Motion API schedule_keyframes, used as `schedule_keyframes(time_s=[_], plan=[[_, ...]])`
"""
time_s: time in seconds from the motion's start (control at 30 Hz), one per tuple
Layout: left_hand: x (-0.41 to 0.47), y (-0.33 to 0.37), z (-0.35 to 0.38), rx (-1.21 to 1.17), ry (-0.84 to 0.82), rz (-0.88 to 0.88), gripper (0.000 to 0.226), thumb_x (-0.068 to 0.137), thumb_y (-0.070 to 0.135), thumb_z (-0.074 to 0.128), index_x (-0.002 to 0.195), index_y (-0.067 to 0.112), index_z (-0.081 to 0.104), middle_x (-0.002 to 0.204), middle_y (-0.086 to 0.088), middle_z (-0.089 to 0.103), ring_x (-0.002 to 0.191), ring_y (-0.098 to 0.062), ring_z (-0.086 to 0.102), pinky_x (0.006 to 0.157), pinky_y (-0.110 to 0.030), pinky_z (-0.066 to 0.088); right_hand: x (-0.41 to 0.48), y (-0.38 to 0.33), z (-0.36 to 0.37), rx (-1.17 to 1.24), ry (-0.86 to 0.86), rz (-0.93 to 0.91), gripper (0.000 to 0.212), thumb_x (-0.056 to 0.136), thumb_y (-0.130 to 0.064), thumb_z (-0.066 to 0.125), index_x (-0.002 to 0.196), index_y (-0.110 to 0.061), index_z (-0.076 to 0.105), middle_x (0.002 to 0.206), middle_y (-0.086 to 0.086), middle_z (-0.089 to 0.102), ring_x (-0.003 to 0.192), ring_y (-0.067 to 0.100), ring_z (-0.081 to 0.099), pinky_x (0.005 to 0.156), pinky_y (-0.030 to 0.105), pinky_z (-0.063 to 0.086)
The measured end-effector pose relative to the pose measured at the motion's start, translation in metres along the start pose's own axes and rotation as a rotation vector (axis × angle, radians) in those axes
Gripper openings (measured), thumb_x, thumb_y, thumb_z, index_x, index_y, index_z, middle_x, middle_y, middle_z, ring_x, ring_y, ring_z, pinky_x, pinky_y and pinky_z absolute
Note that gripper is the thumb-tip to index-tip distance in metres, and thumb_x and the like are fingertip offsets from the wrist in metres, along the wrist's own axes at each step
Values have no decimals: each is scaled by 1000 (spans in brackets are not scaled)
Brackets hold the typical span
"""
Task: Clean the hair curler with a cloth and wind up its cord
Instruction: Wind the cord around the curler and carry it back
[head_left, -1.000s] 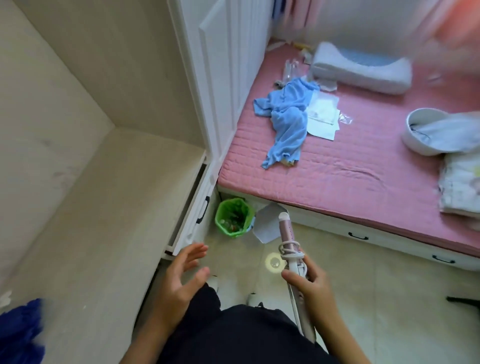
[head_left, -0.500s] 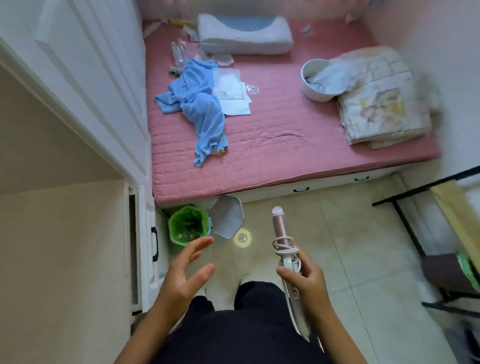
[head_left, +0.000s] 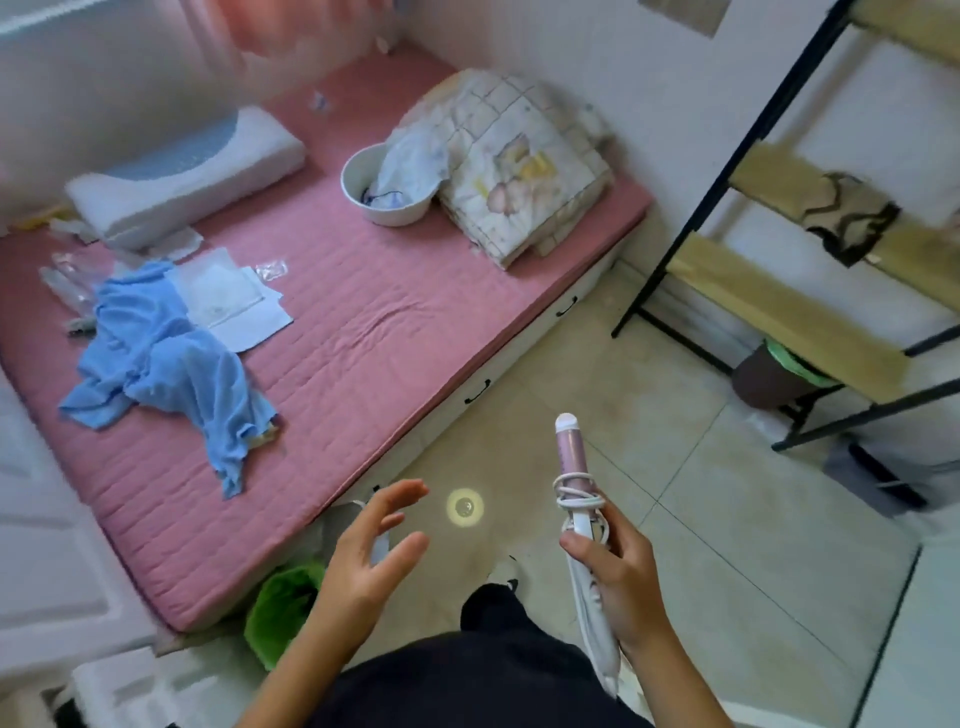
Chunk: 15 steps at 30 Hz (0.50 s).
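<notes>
Two hands in view, both low in frame. Far left, on the pink mattress (head_left: 363, 332), a blue cloth (head_left: 171, 364) lies crumpled, w/ white paper sheets (head_left: 228, 301) just beside it & a pillow (head_left: 187, 171) behind. The cloth is well apart from either hand.

Below the mattress edge a green bin (head_left: 283, 608) stands on the tiled floor (head_left: 519, 415), nr the L wrist. L hand (head_left: 363, 561) hangs in the air, fingers spread & lightly bent, holding nothing. Further back on the mattress a white bowl (head_left: 389, 187) sits against a folded quilt (head_left: 519, 166). Btwn the hands there's a round light spot (head_left: 465, 506) on the tiles.

R hand (head_left: 618, 577) grips the hair curler (head_left: 569, 452) by its white handle, thumb across the front. The pink barrel pokes up & away past the fingers, white tip at the far end. The handle end runs down below the palm. The cord (head_left: 576, 491) is looped round the barrel base, just above the thumb, w/ one loop beside the handle at the fingers.

Far right is a black-framed shelf rack (head_left: 779, 312) w/ a brown bin (head_left: 769, 379) under it.
</notes>
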<state>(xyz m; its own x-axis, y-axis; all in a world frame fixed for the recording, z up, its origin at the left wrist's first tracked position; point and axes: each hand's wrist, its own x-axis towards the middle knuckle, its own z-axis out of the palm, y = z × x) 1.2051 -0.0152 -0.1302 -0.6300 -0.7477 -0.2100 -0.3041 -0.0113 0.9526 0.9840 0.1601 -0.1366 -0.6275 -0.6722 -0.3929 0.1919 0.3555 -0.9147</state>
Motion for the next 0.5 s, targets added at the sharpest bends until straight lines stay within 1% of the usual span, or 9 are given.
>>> schedule_keyframes(time_s=[0.07,0.13,0.17,0.23,0.33,0.43,0.5], plan=[[39,22,24,13,-38,34,53,88,57,62,137,37,60,140,14,64,132,-12,59,108,-47,45,24,-11,-23,31,17,-18,51,76,-39,73,126,-33,68,89,-9,69,78,5,63,73,16,54],[77,41,51,17,-105,54,51,88,57,62,135,39,60,140,15,64,131,-10,59,107,-42,45,47,-17,-49,48,75,-13,49,76,-38,73,124,-33,68,87,-10,68,77,7,61,72,20,54],[94,49,63,26,-149,59,50,88,57,62,135,40,60,140,15,64,131,-10,59,107,-41,45,56,-18,-62,52,123,-2,48,76,-39,73,124,-35,69,85,-8,67,74,8,58,70,22,53],[125,65,85,46,-226,80,49,88,56,61,134,38,61,139,15,64,131,-10,59,107,-39,44,67,-18,-84,59,233,19,49,75,-41,72,123,-38,69,80,0,61,69,9,52,64,26,50],[171,86,108,53,-277,129,50,88,54,61,133,32,62,138,11,66,131,-14,59,109,-42,44,81,-20,-113,79,351,28,52,73,-43,73,125,-41,68,74,4,56,64,9,47,59,27,45],[221,100,128,59,-324,140,56,88,53,61,134,21,62,138,7,66,132,-17,59,110,-46,45,108,-25,-137,55,434,75,47,71,-44,72,118,-37,71,79,17,56,65,13,47,57,26,42],[255,107,141,54,-363,150,57,88,51,61,134,18,62,138,5,66,132,-19,59,111,-47,44,134,-33,-147,62,478,79,47,69,-45,72,115,-36,72,73,13,51,62,13,44,53,22,41]])
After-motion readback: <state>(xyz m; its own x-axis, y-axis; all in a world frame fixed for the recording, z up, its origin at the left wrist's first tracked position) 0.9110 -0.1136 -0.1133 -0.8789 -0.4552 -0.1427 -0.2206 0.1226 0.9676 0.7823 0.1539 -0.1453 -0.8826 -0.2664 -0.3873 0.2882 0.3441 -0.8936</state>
